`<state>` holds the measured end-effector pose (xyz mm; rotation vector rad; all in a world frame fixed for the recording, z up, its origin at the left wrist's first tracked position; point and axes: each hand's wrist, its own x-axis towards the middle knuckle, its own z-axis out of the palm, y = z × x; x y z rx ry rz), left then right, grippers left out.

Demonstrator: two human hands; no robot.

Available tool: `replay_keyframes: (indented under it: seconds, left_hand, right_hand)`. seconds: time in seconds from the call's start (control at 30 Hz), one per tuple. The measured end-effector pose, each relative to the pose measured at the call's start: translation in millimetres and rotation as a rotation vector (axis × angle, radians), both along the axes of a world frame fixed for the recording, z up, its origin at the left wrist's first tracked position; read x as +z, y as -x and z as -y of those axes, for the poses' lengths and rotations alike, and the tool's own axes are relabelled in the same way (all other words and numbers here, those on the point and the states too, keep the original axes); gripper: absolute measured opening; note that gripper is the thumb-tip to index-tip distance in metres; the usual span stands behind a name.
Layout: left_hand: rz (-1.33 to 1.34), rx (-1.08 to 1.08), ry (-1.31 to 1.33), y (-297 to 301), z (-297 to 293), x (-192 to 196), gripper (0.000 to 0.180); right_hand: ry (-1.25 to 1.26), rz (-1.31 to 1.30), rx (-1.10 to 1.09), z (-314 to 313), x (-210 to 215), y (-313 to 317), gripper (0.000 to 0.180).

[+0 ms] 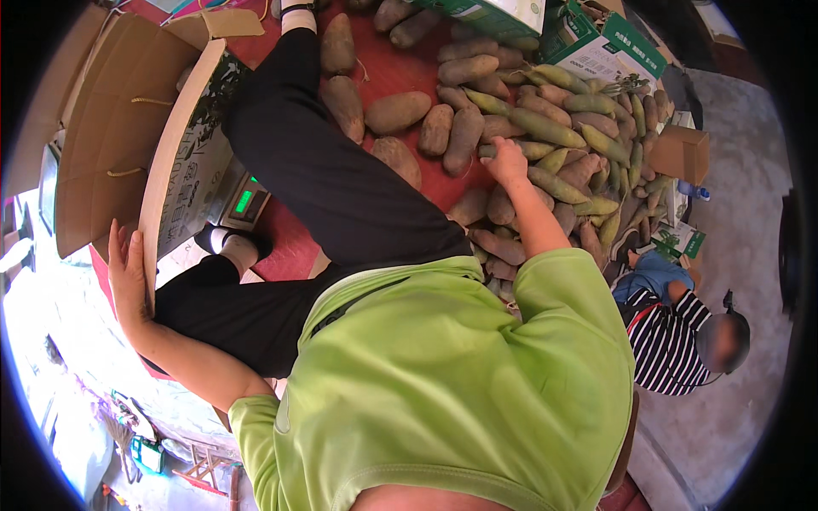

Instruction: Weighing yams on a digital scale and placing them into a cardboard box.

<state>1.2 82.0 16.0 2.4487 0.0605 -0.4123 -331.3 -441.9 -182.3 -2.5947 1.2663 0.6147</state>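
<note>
So the green radish (538, 151) is lying in the heap on the person's right, with the right hand (509, 162) reaching over it. Those fingers bend downward and their tips are partly tucked from view, so I can't tell if it's actually gripped or just being touched. I'd wrap the fingers round the thick middle and lift straight up. Dragging it sideways could scuff it, and the brown roots (464, 136) packed around it might roll if you yank.

The left hand (128, 277) isn't clutching anything: fingers pretty much straight, laid along the edge of the open carton (183, 162). Good spot for steadying it imo, but I'd keep the pressure light, since that wall looks like it could bend. There's a scale (243, 204) with a lit green display right beside the carton, and leaning on things there might throw off a reading. Can't make out whether the carton sits on it.

Also watch the leg (315, 153) stretched out between the heap and the carton; carry anything over it, not into it. Further out there are green boxes (605, 51) behind the heap and another person (665, 341) in stripes off to the right.
</note>
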Motion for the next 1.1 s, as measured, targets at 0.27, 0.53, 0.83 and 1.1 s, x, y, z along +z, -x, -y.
replay_keyframes:
  seconds: [0.27, 0.53, 0.83, 1.1]
  left_hand:
    - [0.018, -0.044, -0.063, -3.5, -6.3, -6.0, 0.061]
    - [0.008, -0.062, -0.097, -3.6, 2.0, -1.0, 0.059]
    - [-0.016, -0.005, -0.110, -1.4, 4.6, 4.0, 0.060]
    - [0.034, -0.021, -0.072, -0.6, -1.3, -2.8, 0.056]
  right_hand:
    - [-0.246, -0.088, 0.011, -31.1, -53.2, 27.7, 0.051]
    - [-0.301, -0.393, 0.427, -91.9, -71.3, 41.1, 0.032]
    - [0.065, -0.358, 0.390, -36.4, -44.4, 19.3, 0.025]
    - [0.103, -0.575, 0.066, 33.9, -3.0, 30.0, 0.034]
